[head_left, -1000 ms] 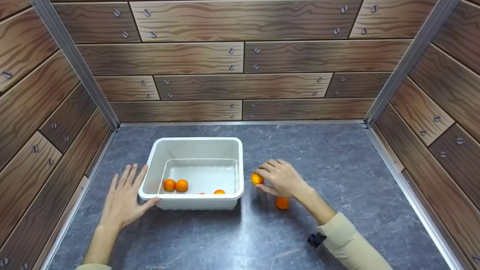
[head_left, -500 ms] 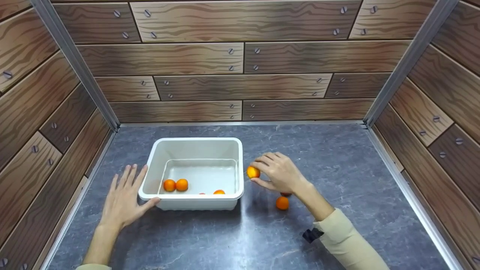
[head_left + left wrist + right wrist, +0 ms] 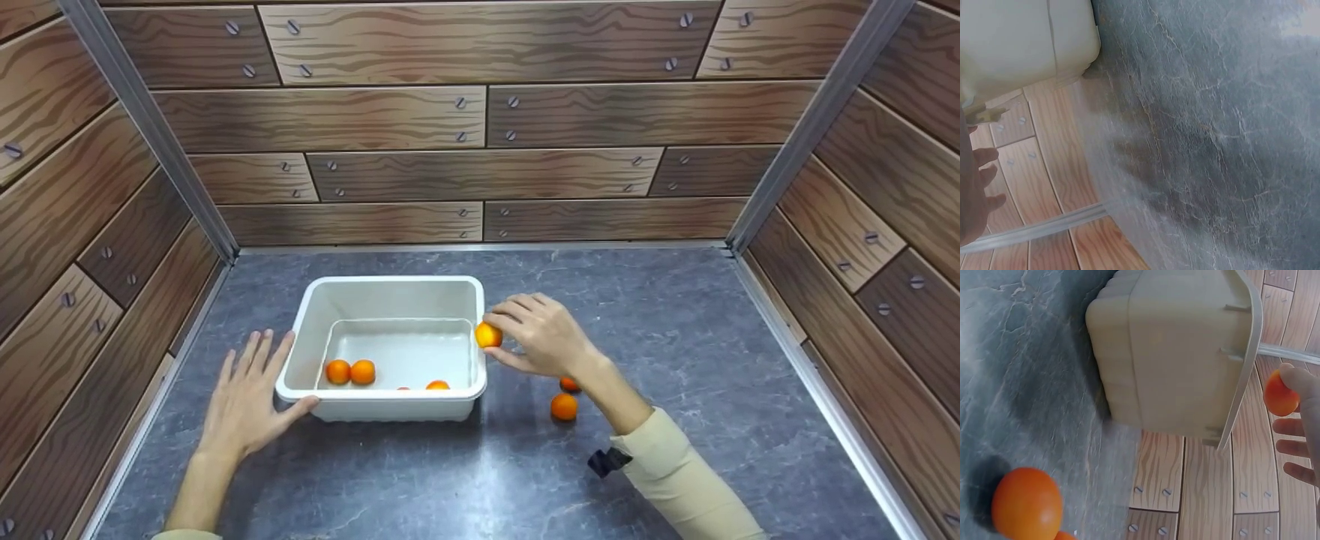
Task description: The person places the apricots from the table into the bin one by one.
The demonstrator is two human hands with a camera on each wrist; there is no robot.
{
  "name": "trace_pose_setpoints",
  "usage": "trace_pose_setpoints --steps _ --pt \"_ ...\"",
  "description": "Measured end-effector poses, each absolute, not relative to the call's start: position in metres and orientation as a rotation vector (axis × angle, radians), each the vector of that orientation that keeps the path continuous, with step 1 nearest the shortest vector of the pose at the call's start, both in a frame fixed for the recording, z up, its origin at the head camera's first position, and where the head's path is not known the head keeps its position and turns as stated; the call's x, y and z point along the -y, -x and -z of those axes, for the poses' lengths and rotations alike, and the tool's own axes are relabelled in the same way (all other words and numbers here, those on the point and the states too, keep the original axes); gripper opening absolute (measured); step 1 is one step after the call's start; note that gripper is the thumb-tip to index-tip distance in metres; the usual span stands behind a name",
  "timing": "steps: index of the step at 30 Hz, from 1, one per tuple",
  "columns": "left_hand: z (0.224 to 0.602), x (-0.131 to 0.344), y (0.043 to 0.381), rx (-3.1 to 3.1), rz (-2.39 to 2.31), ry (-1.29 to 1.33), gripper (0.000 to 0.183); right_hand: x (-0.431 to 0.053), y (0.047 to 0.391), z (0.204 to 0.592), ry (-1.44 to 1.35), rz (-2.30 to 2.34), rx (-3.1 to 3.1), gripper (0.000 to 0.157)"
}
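Pinches an orange fruit btwn thumb + fingers of R hand, right at R side of white tub. Seen from head cam, overlaps tub's R rim; seen from R wrist, shows apart from rim + apparently above it, so prob. not touching. Lies on R hand's tub-facing side, w/ tub opening immediately to L. Looks round, no clear long axis, so orientation prob. matters little. Is far nearer R hand than L, w/ tub's full width in btwn. Rests L hand beside tub's L rim, fingers straight + spread, nothing gripped, thumb tip over near-L corner; can't tell if pressing or just touching. Inside tub, near L wall: L fruit + R fruit, side by side; farther R, a third fruit, partly hidden by near wall, + an orange sliver, too little to ID. On grey table, near R forearm: front fruit in plain sight, rear fruit partly behind wrist.
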State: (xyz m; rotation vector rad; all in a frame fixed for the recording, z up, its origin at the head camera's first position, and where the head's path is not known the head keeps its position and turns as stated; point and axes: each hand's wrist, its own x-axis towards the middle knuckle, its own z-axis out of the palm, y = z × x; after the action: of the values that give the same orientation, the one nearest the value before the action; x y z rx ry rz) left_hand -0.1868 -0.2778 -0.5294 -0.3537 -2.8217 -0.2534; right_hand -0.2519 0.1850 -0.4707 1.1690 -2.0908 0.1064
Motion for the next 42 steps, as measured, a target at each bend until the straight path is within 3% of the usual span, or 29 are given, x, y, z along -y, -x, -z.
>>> trace_pose_setpoints --steps 42 --pt "0.525 0.277 0.186 2.839 0.254 0.354 0.104 -0.107 0.258 0.479 -1.303 0.112 2.196 0.042"
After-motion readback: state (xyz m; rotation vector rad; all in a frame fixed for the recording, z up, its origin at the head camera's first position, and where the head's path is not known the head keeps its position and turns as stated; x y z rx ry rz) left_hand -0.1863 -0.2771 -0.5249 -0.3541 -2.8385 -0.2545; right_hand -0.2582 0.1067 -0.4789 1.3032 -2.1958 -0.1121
